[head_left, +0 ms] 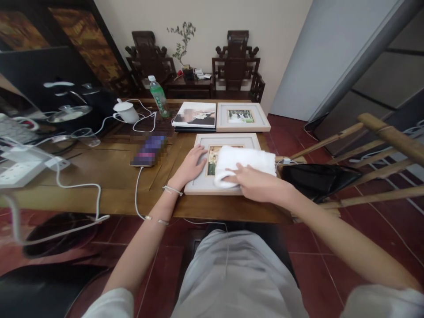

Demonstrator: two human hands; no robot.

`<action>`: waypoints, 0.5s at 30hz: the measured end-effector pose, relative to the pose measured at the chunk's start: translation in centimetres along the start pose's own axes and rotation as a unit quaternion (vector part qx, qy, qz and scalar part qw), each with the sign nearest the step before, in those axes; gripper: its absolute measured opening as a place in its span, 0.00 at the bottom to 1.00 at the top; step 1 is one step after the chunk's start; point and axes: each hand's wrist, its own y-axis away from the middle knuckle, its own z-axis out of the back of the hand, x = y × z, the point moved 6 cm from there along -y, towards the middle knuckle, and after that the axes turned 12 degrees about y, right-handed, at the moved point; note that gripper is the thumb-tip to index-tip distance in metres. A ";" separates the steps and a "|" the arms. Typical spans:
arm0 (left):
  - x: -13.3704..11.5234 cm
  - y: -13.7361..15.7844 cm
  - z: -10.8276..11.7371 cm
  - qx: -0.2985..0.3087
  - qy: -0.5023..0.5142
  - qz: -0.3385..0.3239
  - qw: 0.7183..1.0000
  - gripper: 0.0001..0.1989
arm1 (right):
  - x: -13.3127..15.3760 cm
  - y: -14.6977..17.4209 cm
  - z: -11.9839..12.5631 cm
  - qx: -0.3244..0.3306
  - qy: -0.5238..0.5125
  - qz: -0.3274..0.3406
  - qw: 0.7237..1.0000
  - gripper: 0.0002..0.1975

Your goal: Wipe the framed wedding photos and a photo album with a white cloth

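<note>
A light-coloured picture frame (228, 139) lies flat near the table's front edge, with a small photo (212, 163) in its middle. My left hand (192, 165) rests on the left side of this frame, fingers stretched out. In my right hand (253, 182) is a folded white cloth (250, 160), pressed on the frame's right half. The cloth covers much of the photo and the frame's right border. Behind, a second picture frame (261, 117) lies beside a photo album (195, 115) stacked on something dark.
Left of the frame a phone (149, 150) lies with a white cable. A green-labelled bottle (159, 97), a lidded white cup (126, 111), a clear glass (88, 138) and a power strip (20, 172) stand further left. A bamboo chair (387, 137) is at the right.
</note>
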 end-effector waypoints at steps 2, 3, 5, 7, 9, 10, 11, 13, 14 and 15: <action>-0.2 0.0 0.1 -0.003 -0.001 -0.003 1.000 0.21 | 1.9 1.5 0.7 0.002 -0.005 0.035 0.999 0.37; -0.2 0.1 0.1 -0.004 -0.003 -0.004 1.000 0.21 | 2.4 1.9 0.9 -0.006 -0.003 0.039 0.999 0.37; -0.2 0.1 0.2 -0.002 -0.004 -0.004 1.000 0.21 | 2.7 2.0 0.6 -0.024 -0.005 0.033 0.999 0.38; -0.1 0.0 0.2 0.000 -0.004 -0.001 1.000 0.21 | 1.7 1.2 -0.3 -0.032 -0.018 0.024 0.999 0.40; 0.0 0.0 0.2 0.001 -0.001 0.002 1.000 0.20 | -0.3 -0.1 -1.2 -0.046 -0.022 0.005 0.999 0.41; 0.1 0.0 0.2 0.001 0.001 0.003 1.000 0.20 | -1.6 -0.9 -1.5 -0.057 -0.016 -0.011 0.998 0.41; 0.2 0.0 0.2 0.002 0.003 0.005 1.000 0.20 | -3.1 -1.7 -1.7 -0.070 -0.006 -0.029 0.997 0.41; 0.3 0.0 0.2 0.004 0.007 0.007 1.000 0.20 | -5.9 -3.2 -1.6 -0.096 0.016 -0.073 0.993 0.43; 0.4 0.0 0.2 0.006 0.008 0.008 1.000 0.20 | -7.2 -3.8 -1.5 -0.106 0.024 -0.094 0.990 0.45; 0.4 0.0 0.3 0.007 0.007 0.008 1.000 0.20 | -8.3 -4.4 -1.3 -0.116 0.030 -0.115 0.986 0.45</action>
